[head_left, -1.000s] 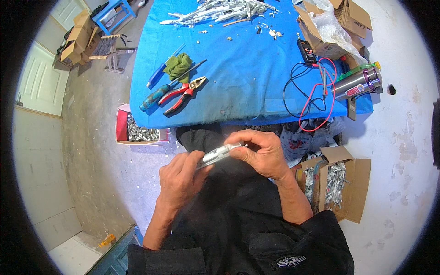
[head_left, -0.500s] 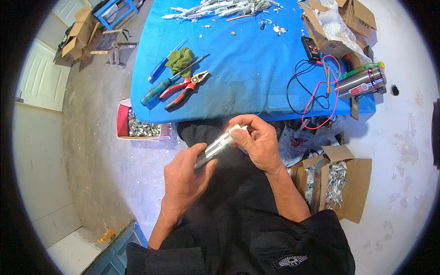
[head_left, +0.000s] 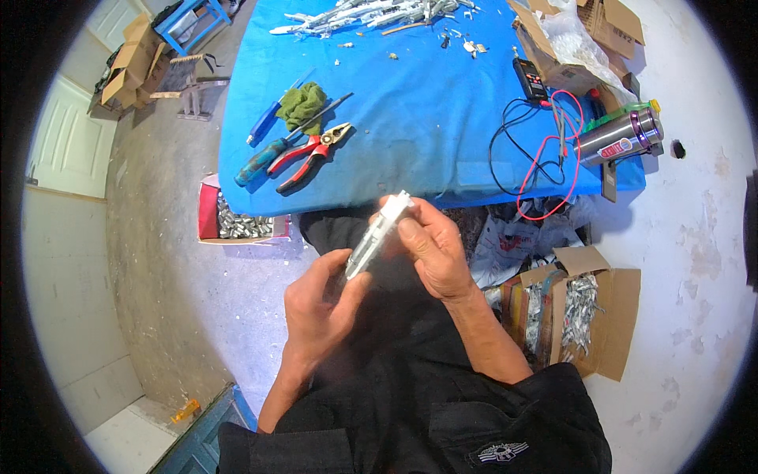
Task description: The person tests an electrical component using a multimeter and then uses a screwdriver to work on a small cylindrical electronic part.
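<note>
A slim white plastic device part (head_left: 377,234) with a long slot or frame along it is held over my lap, just off the table's near edge. My left hand (head_left: 322,304) pinches its lower end between thumb and fingers. At its upper end, my right hand (head_left: 430,245) grips it, thumb on the side and fingers behind. The narrow white tip points up and away from me. What sits inside the frame is too small to tell.
On the blue-covered table (head_left: 410,142) lie red-handled pliers (head_left: 313,158), two screwdrivers (head_left: 264,158), a green cloth (head_left: 302,107), a multimeter (head_left: 530,80) with leads, a steel flask (head_left: 620,136) and a pile of white parts (head_left: 371,14). Boxes of metal pieces (head_left: 241,225) and silvery scraps (head_left: 582,312) stand below.
The white part has turned more upright, its tip now showing above my right hand. My right thumb has slid off its end and lower along it. The view has shifted slightly.
</note>
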Demonstrator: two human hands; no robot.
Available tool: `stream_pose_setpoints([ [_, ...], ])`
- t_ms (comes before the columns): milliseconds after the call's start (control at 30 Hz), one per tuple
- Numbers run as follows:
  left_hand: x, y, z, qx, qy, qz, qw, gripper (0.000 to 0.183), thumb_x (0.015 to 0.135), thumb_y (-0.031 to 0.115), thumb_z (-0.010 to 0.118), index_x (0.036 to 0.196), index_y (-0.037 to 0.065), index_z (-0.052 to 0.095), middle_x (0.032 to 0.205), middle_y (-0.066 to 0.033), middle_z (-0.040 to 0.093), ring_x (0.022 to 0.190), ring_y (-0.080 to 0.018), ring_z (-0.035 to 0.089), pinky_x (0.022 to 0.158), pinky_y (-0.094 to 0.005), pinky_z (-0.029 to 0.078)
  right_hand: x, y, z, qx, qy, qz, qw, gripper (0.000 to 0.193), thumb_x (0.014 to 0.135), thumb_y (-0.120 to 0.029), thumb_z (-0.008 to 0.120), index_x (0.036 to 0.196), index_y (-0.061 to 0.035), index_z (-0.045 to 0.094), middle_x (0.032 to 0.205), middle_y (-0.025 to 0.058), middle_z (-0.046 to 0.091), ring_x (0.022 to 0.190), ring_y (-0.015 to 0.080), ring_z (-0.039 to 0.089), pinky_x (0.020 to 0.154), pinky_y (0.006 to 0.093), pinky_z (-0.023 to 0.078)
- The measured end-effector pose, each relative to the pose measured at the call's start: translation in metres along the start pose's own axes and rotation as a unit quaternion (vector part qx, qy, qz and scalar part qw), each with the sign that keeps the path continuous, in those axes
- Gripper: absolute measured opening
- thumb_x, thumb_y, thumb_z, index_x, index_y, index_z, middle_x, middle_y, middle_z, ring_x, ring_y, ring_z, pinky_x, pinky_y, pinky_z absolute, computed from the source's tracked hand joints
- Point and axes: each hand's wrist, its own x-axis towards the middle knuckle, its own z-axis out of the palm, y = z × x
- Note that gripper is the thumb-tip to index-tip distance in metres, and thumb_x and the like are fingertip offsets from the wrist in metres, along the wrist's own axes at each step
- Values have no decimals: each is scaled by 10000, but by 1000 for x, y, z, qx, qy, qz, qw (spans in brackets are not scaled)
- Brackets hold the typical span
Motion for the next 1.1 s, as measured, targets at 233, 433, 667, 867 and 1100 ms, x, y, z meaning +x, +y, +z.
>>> stream_pose_setpoints([
  [233,2,2,1,-38,-3,-44,998,279,892,98,755,1130,-31,688,959,-171,743,836,-236,745,735,-330,562,-4,12,8,1,-35,34,999,385,1046,-158,600,1394,-3,539,1205,54,674,1021,100,633,825,261,527],
  [433,1,2,2,-40,-17,-62,997,280,910,98,734,1162,-10,681,939,-178,739,810,-232,745,715,-329,557,-6,6,11,21,-41,41,998,462,1005,-124,647,1416,26,501,1244,119,663,1143,177,635,1015,341,505],
  [667,2,3,9,-50,-17,-40,998,297,890,96,758,1149,-23,677,939,-175,751,817,-219,756,714,-308,566,-5,8,5,5,-68,23,997,465,1023,-121,630,1444,15,486,1224,96,658,1123,154,632,1008,330,502],
  [867,2,6,3,-90,-47,-28,994,274,868,70,776,1103,-42,689,931,-144,764,830,-198,756,733,-301,579,-6,8,3,56,-83,41,994,504,1039,-150,591,1489,26,447,1195,90,658,1091,146,625,981,308,498],
  [1100,10,4,-1,-99,13,-30,994,196,879,51,755,1048,-38,710,902,-112,743,777,-159,725,710,-283,565,-9,4,6,139,-88,87,983,499,1062,-202,518,1491,40,434,1161,91,659,1024,139,625,929,301,509],
])
